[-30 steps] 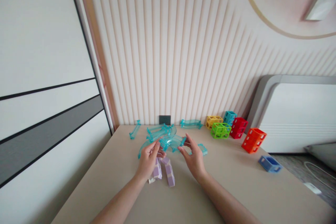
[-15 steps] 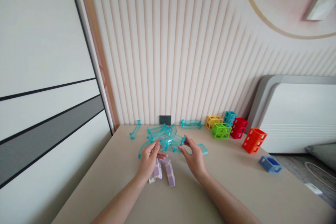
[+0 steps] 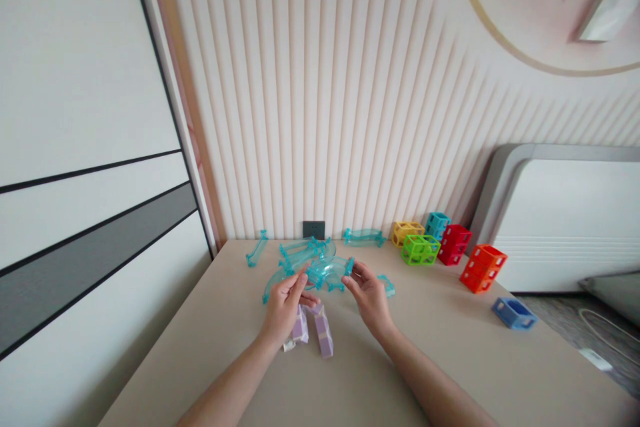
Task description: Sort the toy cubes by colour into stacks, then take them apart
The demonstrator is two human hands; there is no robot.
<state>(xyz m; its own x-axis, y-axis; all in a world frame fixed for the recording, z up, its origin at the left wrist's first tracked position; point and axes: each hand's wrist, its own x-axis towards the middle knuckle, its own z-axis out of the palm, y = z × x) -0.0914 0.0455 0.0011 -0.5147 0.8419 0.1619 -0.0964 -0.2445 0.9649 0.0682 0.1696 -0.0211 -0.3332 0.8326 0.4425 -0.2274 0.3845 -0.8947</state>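
Between my hands is a curved, see-through teal track piece (image 3: 331, 269), held at both ends above the table. My left hand (image 3: 288, 300) pinches its left end with thumb and fingers. At its right end, my right hand (image 3: 367, 290) grips the connector between thumb and fingertips. Behind it lies a heap of similar teal track pieces (image 3: 300, 252), partly overlapping, so single pieces are hard to tell apart. Lilac blocks with pale bands (image 3: 324, 332) lie below my left hand, partly hidden by it.
Against the ribbed wall lie a straight teal track (image 3: 364, 237) and another teal piece (image 3: 257, 248). To the right stand yellow (image 3: 406, 233), green (image 3: 421, 250), teal (image 3: 437, 225), red (image 3: 455, 245) and orange (image 3: 483, 268) frame blocks, plus a blue one (image 3: 515, 314) near the table's right edge.
My right hand's fingers have closed in slightly on the right end of the curved track piece. Otherwise the hands and the other pieces stay almost the same.
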